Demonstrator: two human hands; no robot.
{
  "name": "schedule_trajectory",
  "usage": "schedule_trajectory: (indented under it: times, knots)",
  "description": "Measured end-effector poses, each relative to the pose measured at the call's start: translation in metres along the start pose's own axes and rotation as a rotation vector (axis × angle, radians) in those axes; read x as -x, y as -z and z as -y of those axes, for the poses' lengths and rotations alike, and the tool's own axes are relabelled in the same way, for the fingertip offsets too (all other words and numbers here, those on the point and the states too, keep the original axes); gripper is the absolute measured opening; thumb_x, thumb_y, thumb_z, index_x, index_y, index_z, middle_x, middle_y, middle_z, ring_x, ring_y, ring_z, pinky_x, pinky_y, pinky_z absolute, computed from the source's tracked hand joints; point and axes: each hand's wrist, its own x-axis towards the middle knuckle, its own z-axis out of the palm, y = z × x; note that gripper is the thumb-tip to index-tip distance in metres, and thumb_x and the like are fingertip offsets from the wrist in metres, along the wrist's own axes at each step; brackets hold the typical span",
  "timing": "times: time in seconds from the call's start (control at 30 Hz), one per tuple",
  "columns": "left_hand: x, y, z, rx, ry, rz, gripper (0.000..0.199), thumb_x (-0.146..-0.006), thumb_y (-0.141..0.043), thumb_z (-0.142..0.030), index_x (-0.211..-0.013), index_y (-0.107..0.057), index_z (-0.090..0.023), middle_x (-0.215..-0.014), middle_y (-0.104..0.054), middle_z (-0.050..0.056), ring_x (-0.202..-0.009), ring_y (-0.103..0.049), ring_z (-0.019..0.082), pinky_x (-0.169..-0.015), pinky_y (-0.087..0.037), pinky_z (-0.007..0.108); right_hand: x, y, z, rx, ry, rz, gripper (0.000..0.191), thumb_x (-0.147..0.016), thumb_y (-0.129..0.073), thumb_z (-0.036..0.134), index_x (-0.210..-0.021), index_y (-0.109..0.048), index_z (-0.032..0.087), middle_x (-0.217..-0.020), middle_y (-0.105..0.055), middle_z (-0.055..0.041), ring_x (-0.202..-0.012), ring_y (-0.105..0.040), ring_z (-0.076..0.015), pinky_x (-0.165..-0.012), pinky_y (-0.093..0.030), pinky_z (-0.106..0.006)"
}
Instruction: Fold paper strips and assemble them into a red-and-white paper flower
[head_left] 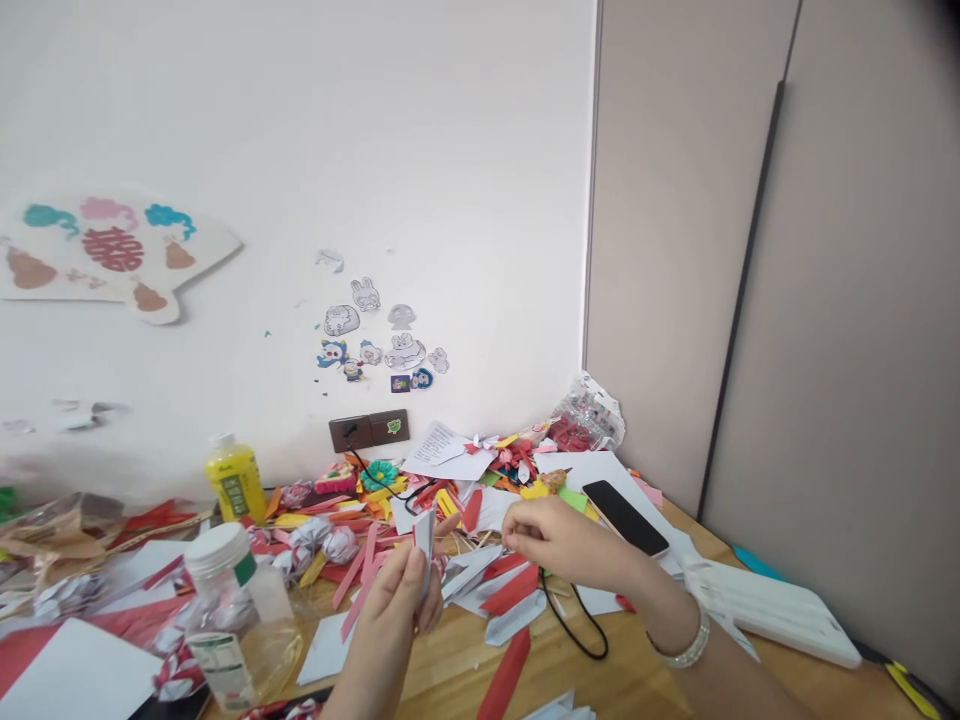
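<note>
Bearing scattered coloured paper [510, 592], a brown wooden table [442, 670] is stretching below. The right hand [544, 537] is curling near a black phone [626, 517]; whether it is gripping anything, I cannot tell. Above the table, the left hand [403, 587] is pinching a folded white paper strip [424, 537] upright.

White wall [450, 150] — stickers [382, 340]; beige cabinet doors [675, 200] — wooden tabletop [442, 665].

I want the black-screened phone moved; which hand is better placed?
Probably the right hand: it looks empty and is nearer the phone, while the left hand grips folded white paper.
</note>
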Motion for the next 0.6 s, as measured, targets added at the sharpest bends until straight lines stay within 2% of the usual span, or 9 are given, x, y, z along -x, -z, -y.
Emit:
schedule_trajectory:
  times: [0.1,0.2,0.3,0.43,0.53,0.6]
  knots:
    - [-0.009,-0.007,-0.007,-0.078,-0.094,-0.067,0.043,-0.079,-0.043,-0.054,-0.093,-0.053,-0.015,-0.044,-0.030,-0.010,-0.041,-0.027,0.008,-0.044,-0.026,0.021,-0.005,-0.021,-0.005,-0.203,-0.020,-0.031,0.011,-0.080,-0.046,0.021,-0.072,-0.054,0.018,-0.063,-0.049,0.0030,-0.056,-0.043,-0.0094,-0.050,-0.032,-0.019]
    - [-0.016,-0.012,-0.006,-0.195,-0.139,-0.118,0.038,-0.080,-0.042,-0.053,-0.082,-0.053,-0.017,-0.046,-0.031,-0.009,-0.043,-0.030,0.009,-0.045,-0.027,0.021,-0.012,-0.033,-0.008,-0.404,-0.020,-0.036,0.012,-0.081,-0.049,0.029,-0.083,-0.054,0.019,-0.065,-0.050,0.0029,-0.056,-0.047,-0.0099,-0.051,-0.036,-0.019]
    - [-0.021,-0.012,-0.006,-0.254,-0.164,-0.135,0.035,-0.081,-0.042,-0.050,-0.069,-0.049,-0.018,-0.046,-0.032,-0.008,-0.045,-0.030,0.009,-0.045,-0.028,0.021,-0.018,-0.037,-0.010,-0.449,-0.026,-0.040,0.015,-0.081,-0.049,0.030,-0.074,-0.054,0.017,-0.059,-0.050,0.0029,-0.052,-0.048,-0.0098,-0.049,-0.037,-0.019]
    - [-0.027,0.002,-0.018,-0.215,-0.240,-0.255,0.031,-0.082,-0.043,-0.046,-0.070,-0.050,-0.018,-0.048,-0.030,-0.008,-0.045,-0.029,0.008,-0.042,-0.025,0.020,-0.011,-0.024,-0.023,-0.313,-0.012,-0.002,0.020,-0.081,-0.049,0.028,-0.066,-0.053,0.016,-0.061,-0.055,0.0009,-0.057,-0.052,-0.0106,-0.053,-0.038,-0.019]
    - [-0.029,0.021,-0.034,-0.213,-0.304,-0.341,0.028,-0.085,-0.041,-0.043,-0.084,-0.055,-0.018,-0.049,-0.030,-0.008,-0.045,-0.029,0.008,-0.043,-0.025,0.020,0.004,-0.008,-0.051,-0.099,0.004,0.141,0.017,-0.080,-0.049,0.026,-0.069,-0.057,0.015,-0.067,-0.057,-0.0003,-0.062,-0.052,-0.0111,-0.054,-0.036,-0.019]
    - [-0.029,0.034,-0.045,-0.243,-0.356,-0.412,0.028,-0.085,-0.042,-0.043,-0.084,-0.056,-0.019,-0.049,-0.030,-0.008,-0.045,-0.029,0.008,-0.042,-0.025,0.020,0.015,0.002,-0.076,0.052,-0.061,0.230,0.016,-0.078,-0.050,0.022,-0.067,-0.058,0.014,-0.065,-0.057,0.0000,-0.059,-0.049,-0.0104,-0.052,-0.034,-0.020]
